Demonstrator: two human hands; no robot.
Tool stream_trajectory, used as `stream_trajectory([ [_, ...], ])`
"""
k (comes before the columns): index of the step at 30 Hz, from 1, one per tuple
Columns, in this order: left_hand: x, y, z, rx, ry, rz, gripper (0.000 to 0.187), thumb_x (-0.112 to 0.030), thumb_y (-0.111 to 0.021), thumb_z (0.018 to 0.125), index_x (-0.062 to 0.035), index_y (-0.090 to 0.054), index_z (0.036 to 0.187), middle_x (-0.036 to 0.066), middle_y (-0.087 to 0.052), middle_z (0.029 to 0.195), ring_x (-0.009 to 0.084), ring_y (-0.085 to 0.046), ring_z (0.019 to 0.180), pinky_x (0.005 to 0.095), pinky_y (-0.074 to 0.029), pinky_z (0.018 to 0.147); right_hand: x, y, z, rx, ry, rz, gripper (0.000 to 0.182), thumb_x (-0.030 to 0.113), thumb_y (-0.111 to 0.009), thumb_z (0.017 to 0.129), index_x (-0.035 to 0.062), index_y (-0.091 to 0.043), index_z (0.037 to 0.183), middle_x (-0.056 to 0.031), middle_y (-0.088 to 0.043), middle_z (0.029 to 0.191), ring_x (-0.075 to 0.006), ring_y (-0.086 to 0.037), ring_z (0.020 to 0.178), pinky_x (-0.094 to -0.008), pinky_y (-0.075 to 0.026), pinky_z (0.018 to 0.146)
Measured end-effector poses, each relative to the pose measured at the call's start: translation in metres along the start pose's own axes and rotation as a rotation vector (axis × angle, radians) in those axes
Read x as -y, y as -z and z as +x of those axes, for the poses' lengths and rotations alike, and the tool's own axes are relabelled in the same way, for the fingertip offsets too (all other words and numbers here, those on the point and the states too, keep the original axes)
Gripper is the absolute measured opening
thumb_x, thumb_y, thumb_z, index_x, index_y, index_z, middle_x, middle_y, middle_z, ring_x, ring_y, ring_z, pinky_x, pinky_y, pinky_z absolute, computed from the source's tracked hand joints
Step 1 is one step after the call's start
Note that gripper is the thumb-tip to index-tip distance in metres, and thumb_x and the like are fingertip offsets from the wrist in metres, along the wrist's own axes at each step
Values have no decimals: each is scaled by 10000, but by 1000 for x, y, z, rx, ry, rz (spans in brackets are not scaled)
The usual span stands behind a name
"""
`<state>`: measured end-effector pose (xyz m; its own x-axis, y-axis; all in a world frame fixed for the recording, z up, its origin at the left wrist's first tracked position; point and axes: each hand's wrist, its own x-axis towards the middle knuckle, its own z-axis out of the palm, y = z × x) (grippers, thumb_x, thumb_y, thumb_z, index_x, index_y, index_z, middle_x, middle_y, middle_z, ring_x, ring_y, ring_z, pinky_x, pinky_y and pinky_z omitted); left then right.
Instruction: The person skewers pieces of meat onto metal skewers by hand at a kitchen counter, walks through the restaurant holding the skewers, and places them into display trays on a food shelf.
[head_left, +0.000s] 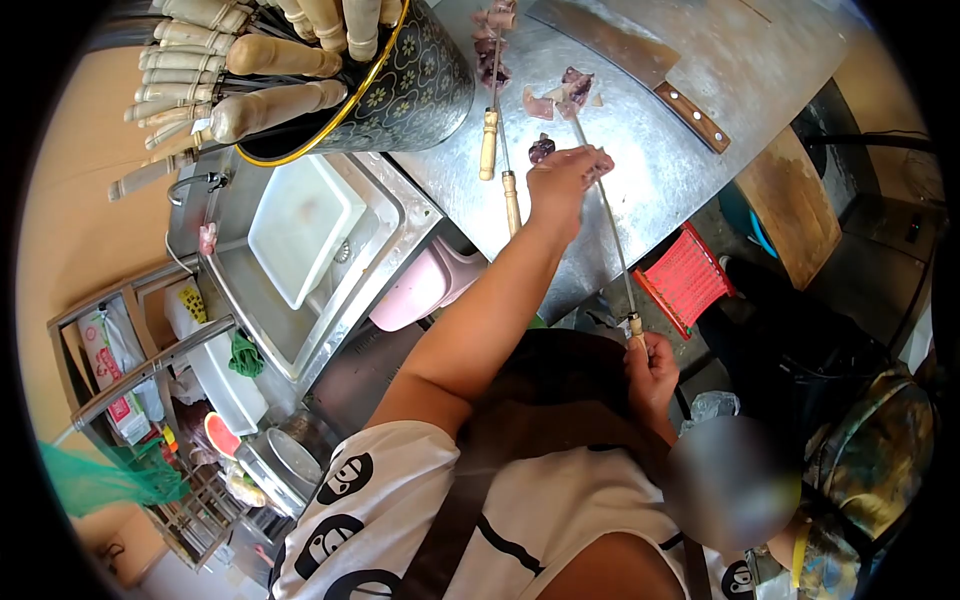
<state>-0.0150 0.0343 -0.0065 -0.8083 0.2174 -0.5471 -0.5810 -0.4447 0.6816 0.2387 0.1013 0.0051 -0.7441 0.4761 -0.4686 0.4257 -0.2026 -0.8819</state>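
My right hand [650, 368] is closed around the wooden handle of a long metal skewer [616, 238], which slants up across the table edge. Higher up the shaft, my left hand [565, 180] pinches a piece of meat [600, 163] against the skewer. Past my left fingers, a dark red chunk of meat [575, 88] lies at the skewer's far end, with a pale piece [538, 104] beside it. A small dark piece [541, 149] lies just above my left hand. To the left rest two more wooden-handled skewers [488, 145], meat threaded at their far end.
A cleaver [690, 115] lies on the metal table [640, 195]. A patterned bucket [415, 90] full of wooden-handled skewers stands at upper left. Below it is a sink [385, 235] with a white tray [300, 230]. A red stool [688, 280] and another person [850, 480] are at right.
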Motion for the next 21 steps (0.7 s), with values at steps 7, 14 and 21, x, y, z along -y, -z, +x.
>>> stream_trajectory([
  [7,-10,20,6,-52,-404,756,230,-93,-548,829,5,-554,1037,131,-618,827,218,-607,702,293,-483,630,0,18,3,-58,-15,148,83,77,-552,857,29,-535,922,21,-506,672,-21,-393,545,-163,-304,488],
  [14,-61,39,9,-108,-478,1673,220,-143,-615,750,-16,-574,925,194,-558,938,358,-586,814,405,-474,739,-3,29,3,-78,-45,152,101,83,-566,852,25,-544,932,22,-507,672,-27,-407,556,-165,-321,501],
  [21,-43,42,28,-166,-478,1676,211,-133,-643,723,-17,-592,892,151,-611,794,304,-604,788,373,-470,706,-7,29,4,-47,-15,38,123,85,-571,850,17,-546,949,22,-508,679,-38,-442,609,-175,-360,562],
])
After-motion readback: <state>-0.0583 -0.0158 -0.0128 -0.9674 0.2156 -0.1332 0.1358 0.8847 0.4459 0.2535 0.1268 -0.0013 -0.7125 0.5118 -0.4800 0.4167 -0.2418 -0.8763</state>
